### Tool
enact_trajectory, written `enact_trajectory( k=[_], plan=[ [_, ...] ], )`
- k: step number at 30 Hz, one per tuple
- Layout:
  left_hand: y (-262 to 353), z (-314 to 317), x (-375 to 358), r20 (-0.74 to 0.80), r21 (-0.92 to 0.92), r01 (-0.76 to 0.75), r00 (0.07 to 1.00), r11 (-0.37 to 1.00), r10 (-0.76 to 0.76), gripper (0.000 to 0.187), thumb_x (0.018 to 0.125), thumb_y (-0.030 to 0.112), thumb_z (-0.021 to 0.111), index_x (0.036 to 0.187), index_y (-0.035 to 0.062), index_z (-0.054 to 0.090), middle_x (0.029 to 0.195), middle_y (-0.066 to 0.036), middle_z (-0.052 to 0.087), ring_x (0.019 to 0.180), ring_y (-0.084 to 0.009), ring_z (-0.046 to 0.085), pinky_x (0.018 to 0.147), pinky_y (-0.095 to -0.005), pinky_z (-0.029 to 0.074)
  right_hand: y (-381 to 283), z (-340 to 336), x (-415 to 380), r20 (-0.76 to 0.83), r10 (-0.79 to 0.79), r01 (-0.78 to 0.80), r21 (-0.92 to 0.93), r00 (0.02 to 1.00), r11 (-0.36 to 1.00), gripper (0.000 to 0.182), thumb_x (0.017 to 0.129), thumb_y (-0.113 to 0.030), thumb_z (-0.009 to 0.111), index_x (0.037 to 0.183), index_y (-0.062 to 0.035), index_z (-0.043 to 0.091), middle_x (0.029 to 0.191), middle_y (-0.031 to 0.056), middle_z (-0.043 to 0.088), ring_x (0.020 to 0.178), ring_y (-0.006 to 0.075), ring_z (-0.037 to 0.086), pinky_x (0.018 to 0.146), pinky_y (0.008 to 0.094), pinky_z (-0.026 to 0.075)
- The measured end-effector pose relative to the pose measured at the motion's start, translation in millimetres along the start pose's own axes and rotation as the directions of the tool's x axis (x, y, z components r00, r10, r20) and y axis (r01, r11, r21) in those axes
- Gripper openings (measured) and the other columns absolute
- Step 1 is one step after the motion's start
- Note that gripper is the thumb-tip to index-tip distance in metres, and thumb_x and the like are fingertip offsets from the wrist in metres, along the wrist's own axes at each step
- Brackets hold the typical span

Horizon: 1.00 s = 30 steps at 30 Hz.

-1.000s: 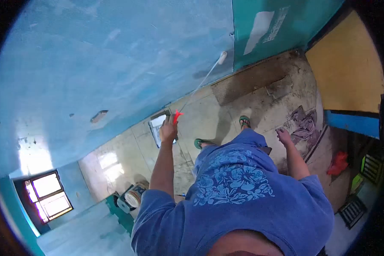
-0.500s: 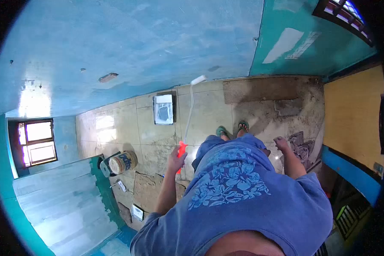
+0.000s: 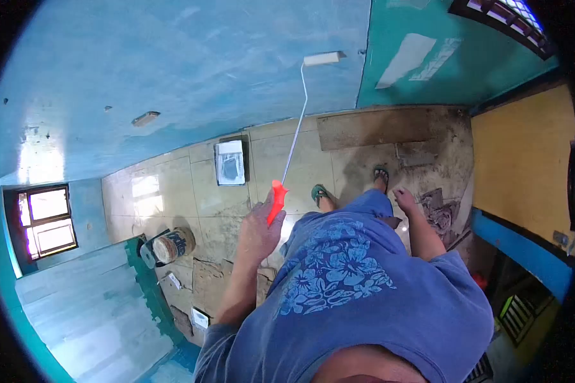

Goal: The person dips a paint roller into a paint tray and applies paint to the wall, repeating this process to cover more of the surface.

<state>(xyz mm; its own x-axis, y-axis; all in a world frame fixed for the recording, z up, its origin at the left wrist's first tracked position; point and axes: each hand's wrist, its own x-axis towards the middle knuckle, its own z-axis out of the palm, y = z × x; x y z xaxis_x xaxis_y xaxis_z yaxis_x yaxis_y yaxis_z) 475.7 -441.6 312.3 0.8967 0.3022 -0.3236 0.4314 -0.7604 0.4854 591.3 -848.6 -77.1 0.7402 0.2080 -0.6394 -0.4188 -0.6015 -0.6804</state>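
Note:
My left hand (image 3: 262, 223) is wrapped round the red-orange handle of a paint roller (image 3: 294, 143), held out ahead of me. Its long thin metal rod reaches to a white roller cover (image 3: 322, 59), which overlaps the blue wall (image 3: 236, 57) near the corner with the green wall. My right hand (image 3: 402, 199) hangs by my right side with its fingers curled, and nothing shows in it. On the floor below the blue wall lies a paint tray (image 3: 230, 163) with white paint in it.
A paint bucket (image 3: 174, 246) stands on the tiled floor to the left, beside a partly whitened panel (image 3: 89, 306). Cardboard pieces (image 3: 374, 127) lie along the wall. Dark debris (image 3: 439, 207) sits to the right, near a yellow panel (image 3: 524, 166).
The roller has risen from the wall's foot to higher on the blue wall, close to the corner. My left hand moved forward with it, and my feet have stepped apart.

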Motion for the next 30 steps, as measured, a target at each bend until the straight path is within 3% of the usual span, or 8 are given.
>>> enact_trajectory(
  k=[2,6,10,12,18,22,24,30],
  plan=[
    [24.4,7.8,4.5,-0.05,0.071,-0.001,0.999,0.997,0.004,0.053,0.085,0.021,0.059,0.132,0.0029,0.045,0.084,-0.024,0.058,0.077,-0.0406,0.059,0.066,-0.0461,0.048,57.0,-8.6,8.0,-0.089,0.098,-0.101,-0.03,0.991,0.994,0.027,0.085,-0.028,0.059,0.087,-0.0016,0.062,0.067,0.0036,0.057,0.057,0.013,0.051,0.052,0.0289,0.041],
    [48.5,45.4,22.1,-0.058,0.049,0.012,0.998,0.999,-0.009,0.053,0.085,0.022,0.058,0.133,0.0024,0.045,0.083,-0.023,0.059,0.077,-0.0394,0.06,0.067,-0.047,0.048,141.1,-43.7,21.8,-0.067,0.073,-0.08,-0.114,0.995,0.99,0.026,0.086,-0.027,0.058,0.082,-0.0014,0.063,0.064,0.0042,0.057,0.053,0.0127,0.051,0.05,0.0298,0.041],
    [58.7,111.2,73.7,0.013,0.193,0.073,0.997,0.978,-0.077,0.051,0.084,0.021,0.058,0.13,0.0028,0.047,0.083,-0.023,0.059,0.079,-0.0393,0.061,0.069,-0.0479,0.049,102.5,-108.4,20.8,-0.026,0.191,-0.192,-0.21,0.981,0.959,0.026,0.086,-0.029,0.058,0.083,-0.0034,0.061,0.059,0.0019,0.052,0.051,0.0117,0.048,0.048,0.0291,0.04],
    [44.7,159.5,102.1,0.018,0.197,0.077,0.996,0.977,-0.082,0.05,0.084,0.022,0.058,0.129,0.0038,0.049,0.085,-0.024,0.06,0.081,-0.0396,0.061,0.07,-0.048,0.049,101.9,-131.6,27.2,-0.014,0.2,-0.2,-0.054,0.98,0.978,0.026,0.086,-0.029,0.057,0.087,-0.0034,0.061,0.06,0.0006,0.051,0.053,0.0115,0.047,0.049,0.0286,0.04],
    [31.9,237.4,161.0,0.032,0.116,0.119,0.992,0.986,-0.123,0.048,0.082,0.023,0.058,0.127,0.0069,0.052,0.091,-0.024,0.061,0.087,-0.0402,0.061,0.075,-0.0471,0.049,107.2,-177.3,46.0,-0.013,0.141,-0.141,0.008,0.99,0.99,0.024,0.087,-0.026,0.055,0.093,-0.0038,0.064,0.072,0.0025,0.057,0.063,0.0117,0.052,0.054,0.0281,0.043],
    [74.7,171.6,114.8,0.004,-0.003,0.204,0.979,0.979,-0.204,0.044,0.082,0.023,0.06,0.123,0.0106,0.056,0.092,-0.023,0.062,0.088,-0.04,0.06,0.075,-0.0455,0.048,147.7,-180.7,71.1,-0.054,0.03,-0.039,-0.174,0.998,0.984,0.023,0.088,-0.023,0.053,0.094,-0.0044,0.065,0.075,0.0032,0.061,0.066,0.0124,0.054,0.06,0.0292,0.045],
    [122.7,98.6,72.6,0.024,-0.083,0.294,0.956,0.952,-0.293,0.044,0.082,0.019,0.06,0.126,0.0151,0.055,0.092,-0.022,0.062,0.088,-0.0391,0.06,0.073,-0.0435,0.046,130.3,-190.5,66.2,0.067,0.09,-0.077,-0.178,0.994,0.981,0.025,0.089,-0.024,0.053,0.092,-0.0019,0.064,0.077,0.0045,0.062,0.067,0.0143,0.055,0.063,0.031,0.046],
    [180.7,-11.4,-2.9,-0.056,0.041,0.296,0.954,0.954,-0.293,0.045,0.083,0.016,0.062,0.126,0.0064,0.054,0.085,-0.019,0.06,0.077,-0.0318,0.059,0.069,-0.0371,0.046,104.0,-201.4,79.6,0.24,0.209,-0.138,-0.28,0.948,0.95,0.028,0.089,-0.027,0.056,0.092,0.0003,0.063,0.079,0.0062,0.063,0.068,0.0161,0.056,0.063,0.0336,0.046]
  ],
)
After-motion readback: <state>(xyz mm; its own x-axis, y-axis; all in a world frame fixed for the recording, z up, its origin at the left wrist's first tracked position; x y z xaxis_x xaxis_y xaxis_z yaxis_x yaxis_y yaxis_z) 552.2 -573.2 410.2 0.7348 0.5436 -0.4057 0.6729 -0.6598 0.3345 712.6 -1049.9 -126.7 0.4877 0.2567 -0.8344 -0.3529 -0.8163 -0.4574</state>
